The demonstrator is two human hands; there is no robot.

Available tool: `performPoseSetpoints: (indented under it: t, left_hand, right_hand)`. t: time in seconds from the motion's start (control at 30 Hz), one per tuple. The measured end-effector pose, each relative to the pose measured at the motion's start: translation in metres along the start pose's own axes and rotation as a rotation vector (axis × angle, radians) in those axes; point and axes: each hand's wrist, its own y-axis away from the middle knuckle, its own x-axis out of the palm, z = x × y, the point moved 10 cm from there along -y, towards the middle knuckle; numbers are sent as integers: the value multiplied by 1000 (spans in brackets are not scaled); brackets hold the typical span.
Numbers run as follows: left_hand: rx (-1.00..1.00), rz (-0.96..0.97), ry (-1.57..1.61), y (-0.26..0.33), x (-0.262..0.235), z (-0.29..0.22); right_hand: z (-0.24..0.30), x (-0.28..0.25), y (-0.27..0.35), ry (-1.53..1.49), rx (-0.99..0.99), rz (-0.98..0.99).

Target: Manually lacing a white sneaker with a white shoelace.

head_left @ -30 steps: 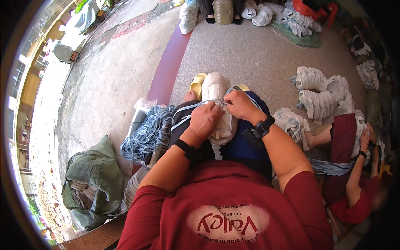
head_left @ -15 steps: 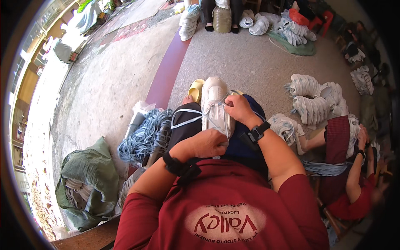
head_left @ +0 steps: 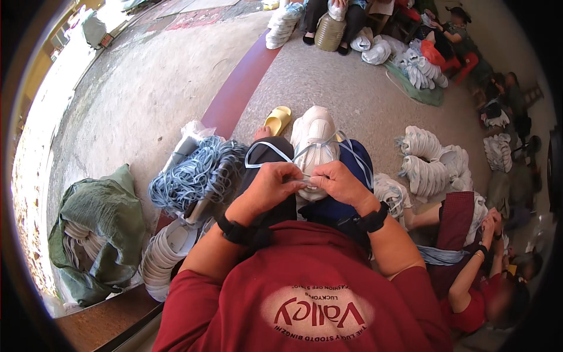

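Note:
A white sneaker (head_left: 315,126) rests on my lap with its toe pointing away from me. A pale blue shoelace (head_left: 265,146) runs through its upper, with one loop hanging out left and loose strands on the right. Over the shoe's near end, my left hand (head_left: 274,183) pinches the lace between thumb and fingers. My right hand (head_left: 338,180) meets it almost fingertip to fingertip, also closed on the lace. The exact crossing of the strands between them is too small to make out.
A heap of blue laces (head_left: 196,173) lies to my left, beside stacked white shoe parts (head_left: 170,252) and a green sack (head_left: 97,226). Bundled white shoes (head_left: 431,167) sit at right, near a co-worker's arm (head_left: 469,276). Farther off, another person sits behind a plastic jug (head_left: 330,32).
My left hand has moved up and my right hand down, so they now meet over the shoe's near end. The view has shifted, showing more of the right side.

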Motion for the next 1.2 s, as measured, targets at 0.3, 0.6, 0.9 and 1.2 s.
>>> performPoseSetpoints:
  t: [0.3, 0.6, 0.9, 1.2]
  left_hand:
    - [-65, -168, 282, 23, -53, 42]
    - [-105, -311, 241, 28, -67, 66]
    - [-174, -511, 1261, 9, -62, 75]
    - [-378, -199, 672, -66, 8, 88]
  right_hand:
    - [30, -46, -32, 63, -118, -276]
    - [36, -71, -37, 343, -296, -608]
    - [-3, -21, -16, 848, -357, -402]
    - [-39, -44, -33, 575, -94, -526]
